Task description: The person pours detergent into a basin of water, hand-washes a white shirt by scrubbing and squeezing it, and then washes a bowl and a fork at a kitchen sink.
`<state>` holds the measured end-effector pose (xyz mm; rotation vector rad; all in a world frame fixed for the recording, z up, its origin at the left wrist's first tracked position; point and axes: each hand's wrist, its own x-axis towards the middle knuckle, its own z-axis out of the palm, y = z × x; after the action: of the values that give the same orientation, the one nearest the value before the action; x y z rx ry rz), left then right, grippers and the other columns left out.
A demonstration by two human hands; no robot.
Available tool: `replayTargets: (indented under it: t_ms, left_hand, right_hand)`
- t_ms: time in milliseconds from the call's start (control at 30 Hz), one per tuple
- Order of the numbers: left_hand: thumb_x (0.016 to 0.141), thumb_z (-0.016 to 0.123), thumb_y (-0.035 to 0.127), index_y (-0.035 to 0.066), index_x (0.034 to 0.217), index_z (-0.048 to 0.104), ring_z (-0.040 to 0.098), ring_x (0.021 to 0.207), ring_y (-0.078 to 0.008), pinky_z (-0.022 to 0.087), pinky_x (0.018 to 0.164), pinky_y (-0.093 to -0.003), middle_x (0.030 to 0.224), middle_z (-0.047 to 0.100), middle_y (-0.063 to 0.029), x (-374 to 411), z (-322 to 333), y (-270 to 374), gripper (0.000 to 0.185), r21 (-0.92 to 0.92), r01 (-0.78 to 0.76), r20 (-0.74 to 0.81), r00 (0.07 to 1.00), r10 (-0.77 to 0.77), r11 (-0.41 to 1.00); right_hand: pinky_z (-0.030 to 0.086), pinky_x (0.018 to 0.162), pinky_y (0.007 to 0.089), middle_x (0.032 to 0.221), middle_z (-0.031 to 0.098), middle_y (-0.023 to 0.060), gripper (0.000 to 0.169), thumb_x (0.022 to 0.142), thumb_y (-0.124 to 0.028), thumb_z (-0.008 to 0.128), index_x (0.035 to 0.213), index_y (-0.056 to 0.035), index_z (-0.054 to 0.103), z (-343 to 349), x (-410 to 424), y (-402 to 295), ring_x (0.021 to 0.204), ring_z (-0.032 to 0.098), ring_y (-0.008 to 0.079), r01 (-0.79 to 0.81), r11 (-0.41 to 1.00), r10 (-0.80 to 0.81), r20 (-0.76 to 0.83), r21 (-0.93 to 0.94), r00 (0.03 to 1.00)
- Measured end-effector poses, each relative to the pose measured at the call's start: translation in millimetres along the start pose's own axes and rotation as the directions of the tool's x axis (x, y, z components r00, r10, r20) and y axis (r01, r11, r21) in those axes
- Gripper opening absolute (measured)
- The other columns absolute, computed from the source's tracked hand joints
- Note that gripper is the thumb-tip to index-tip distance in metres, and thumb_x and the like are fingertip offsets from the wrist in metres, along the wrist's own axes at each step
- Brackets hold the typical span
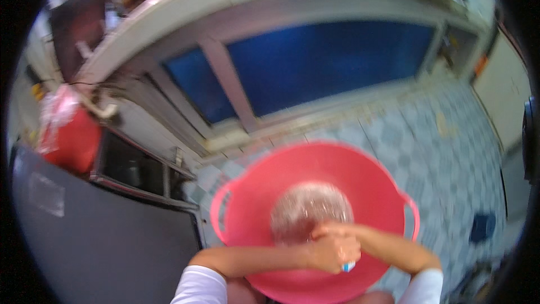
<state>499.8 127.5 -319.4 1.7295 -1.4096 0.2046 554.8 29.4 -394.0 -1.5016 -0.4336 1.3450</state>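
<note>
A large pink plastic tub with two side handles stands in front of me. Foamy or glinting water lies in its bottom. Over the tub, my left hand is closed in a fist around a small blue-and-white object, with only its end showing. Just beyond, my right hand crosses close to the left one above the water. Its fingers are blurred and point left; whether they hold anything is not clear. Both forearms reach in over the rim.
Grey-blue patterned tiles cover the floor. A counter with blue panels runs along the far side. To the left are a dark grey surface, a red bag and a pipe. A dark blue item lies right.
</note>
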Motion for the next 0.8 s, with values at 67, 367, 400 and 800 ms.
replayTargets:
  t_ms: [67,367,400,800]
  left_hand:
    - [0.055,0.061,0.013,0.004,0.07,0.05,0.052,0.072,-0.0247,0.044,0.061,-0.0373,0.073,0.048,-0.0108,-7,-9,-10,0.021,0.181,0.029,0.18,0.982,-0.062,0.983]
    - [0.075,0.056,0.023,0.006,0.107,0.051,0.051,0.098,-0.037,0.045,0.079,-0.0443,0.103,0.053,-0.0203,56,-120,18,0.037,-0.076,0.939,-0.388,0.282,-0.877,0.336]
    - [0.075,0.056,0.023,0.006,0.109,0.051,0.051,0.099,-0.0373,0.044,0.081,-0.0447,0.102,0.054,-0.0202,55,-123,29,0.039,-0.057,0.943,-0.444,0.27,-0.854,0.328]
    - [0.068,0.056,0.009,0.006,0.084,0.061,0.051,0.094,-0.0327,0.043,0.077,-0.0441,0.089,0.055,-0.0148,107,-328,303,0.017,-0.133,0.991,-0.751,-0.118,-0.65,-0.026]
  right_hand:
    - [0.047,0.067,0.0325,0.081,0.062,0.0082,0.026,0.076,-0.024,0.057,0.084,0.0005,0.062,1,-6,-42,0.071,0.056,0.0184,-0.178,0.984,0.167,-0.326,-0.006,0.931]
    - [0.047,0.086,0.0463,0.11,0.057,0.0127,0.056,0.084,-0.049,0.049,0.116,-0.0037,0.049,-34,-128,-106,0.101,0.056,0.0288,0.249,0.717,0.192,-0.527,0.651,0.828]
    - [0.047,0.081,0.0483,0.11,0.057,0.0103,0.05,0.083,-0.047,0.051,0.115,-0.0078,0.05,-25,-147,-119,0.1,0.056,0.0281,0.275,0.739,0.104,-0.507,0.615,0.855]
    - [0.052,0.054,0.0295,0.078,0.061,0.004,0.02,0.078,-0.025,0.057,0.09,-0.0097,0.057,53,-320,-368,0.064,0.058,0.018,0.041,0.46,0.217,-0.157,0.887,0.963]
